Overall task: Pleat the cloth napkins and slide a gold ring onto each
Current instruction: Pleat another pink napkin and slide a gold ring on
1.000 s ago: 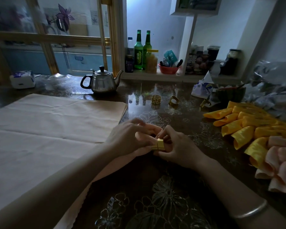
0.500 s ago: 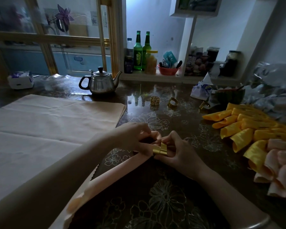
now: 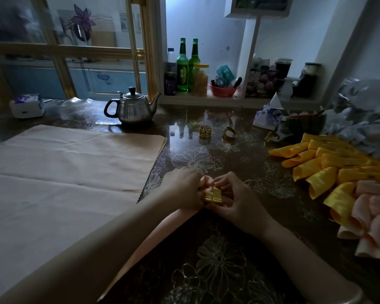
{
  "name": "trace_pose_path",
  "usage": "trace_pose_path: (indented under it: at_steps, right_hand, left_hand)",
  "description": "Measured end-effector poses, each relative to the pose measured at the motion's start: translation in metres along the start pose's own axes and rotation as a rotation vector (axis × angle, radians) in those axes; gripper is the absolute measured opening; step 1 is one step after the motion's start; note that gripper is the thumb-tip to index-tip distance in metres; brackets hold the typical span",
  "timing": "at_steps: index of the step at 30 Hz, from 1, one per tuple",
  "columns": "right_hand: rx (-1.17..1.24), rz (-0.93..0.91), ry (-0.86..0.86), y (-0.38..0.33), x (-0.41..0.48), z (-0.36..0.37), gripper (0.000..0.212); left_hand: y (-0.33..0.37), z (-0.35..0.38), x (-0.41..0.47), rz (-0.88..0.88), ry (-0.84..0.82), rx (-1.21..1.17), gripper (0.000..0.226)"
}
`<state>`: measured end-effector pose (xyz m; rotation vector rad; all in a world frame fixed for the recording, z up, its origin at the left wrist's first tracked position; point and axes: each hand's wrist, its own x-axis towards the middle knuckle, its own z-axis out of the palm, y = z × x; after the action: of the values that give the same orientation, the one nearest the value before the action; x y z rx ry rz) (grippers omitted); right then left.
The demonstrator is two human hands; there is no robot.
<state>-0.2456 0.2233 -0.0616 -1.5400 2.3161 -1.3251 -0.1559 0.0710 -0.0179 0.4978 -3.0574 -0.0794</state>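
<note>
Your left hand [image 3: 184, 189] grips the pleated peach napkin [image 3: 160, 233] at mid-table, with its tail running back under your forearm. Your right hand [image 3: 239, 201] pinches the gold ring [image 3: 213, 195] at the napkin's bunched end. A spare ring [image 3: 205, 131] sits near the teapot [image 3: 133, 110], and the finished napkins [image 3: 329, 172] are piled on the right.
</note>
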Motion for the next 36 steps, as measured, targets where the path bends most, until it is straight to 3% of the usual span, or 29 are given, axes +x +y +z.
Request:
trace_pose_path:
  at_steps: [3,9,15,17,20,23,25,27,30,36]
  right_hand:
    - [0.016,0.018,0.051,0.003,-0.003,-0.002,0.051]
    - [0.000,0.079,0.085,0.010,-0.006,-0.007,0.051]
    - [0.003,0.070,0.082,0.005,-0.006,-0.006,0.058]
    - [-0.053,0.014,0.059,0.004,-0.007,-0.005,0.043]
    - [-0.162,-0.071,0.044,0.002,-0.008,-0.005,0.024]
    - [-0.185,-0.076,0.055,0.003,-0.005,-0.006,0.030]
    - [-0.217,-0.075,0.041,0.002,-0.004,-0.006,0.046]
    - [-0.203,-0.068,0.021,0.002,-0.004,-0.007,0.066]
    - [-0.164,-0.050,-0.017,0.003,-0.003,-0.011,0.058]
    - [-0.209,-0.075,-0.095,-0.001,-0.001,-0.009,0.053]
  left_hand:
    - [0.004,0.006,-0.007,-0.038,0.094,-0.068,0.039]
    - [-0.003,0.014,-0.012,-0.012,0.129,-0.207,0.046]
    - [-0.029,0.010,-0.012,0.062,-0.024,-0.535,0.038]
    - [-0.029,0.006,-0.015,0.105,-0.072,-0.604,0.037]
    - [-0.023,-0.002,-0.015,0.154,-0.076,-0.545,0.032]
    - [-0.022,-0.006,-0.011,0.175,-0.047,-0.456,0.021]
    - [-0.021,-0.005,-0.010,0.180,-0.032,-0.382,0.016]
    - [-0.020,-0.003,-0.010,0.177,-0.003,-0.347,0.023]
    - [-0.020,-0.001,-0.011,0.129,0.046,-0.380,0.033]
    - [-0.016,0.008,-0.010,0.226,0.074,-0.430,0.050]
